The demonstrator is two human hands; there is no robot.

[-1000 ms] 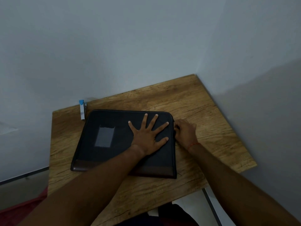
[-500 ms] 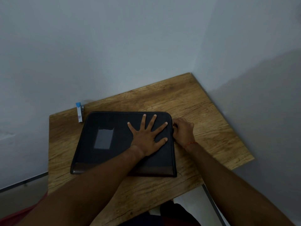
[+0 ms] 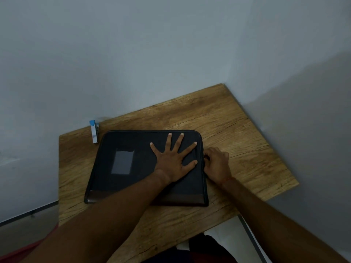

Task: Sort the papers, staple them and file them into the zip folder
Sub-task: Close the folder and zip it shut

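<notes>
Two plain grey walls meet in a corner behind a small wood-grain desk (image 3: 237,130); on it, lying flat and toward nine o'clock of centre, is the black fabric zip folder (image 3: 133,145) with a brown strip along its near edge and a grey label window (image 3: 122,162). Your left hand (image 3: 173,161) lies flat on the cover at its three o'clock half, fingers straight and spread, pressing down. Your right hand (image 3: 216,164) sits against the folder's three o'clock edge with its fingers curled in on the zip line; it looks like a pinch on the pull, though the pull itself is hidden. A small white stapler with a blue tip (image 3: 94,134) lies just off the folder's ten o'clock corner. No loose papers show. Judge the folder as light, with a padded cover that gives a little and a fabric face that grips the palm; it will likely slide on the smooth wood unless you pin it; take it by the zip pull, or lift it by the stiffer bound edges.
</notes>
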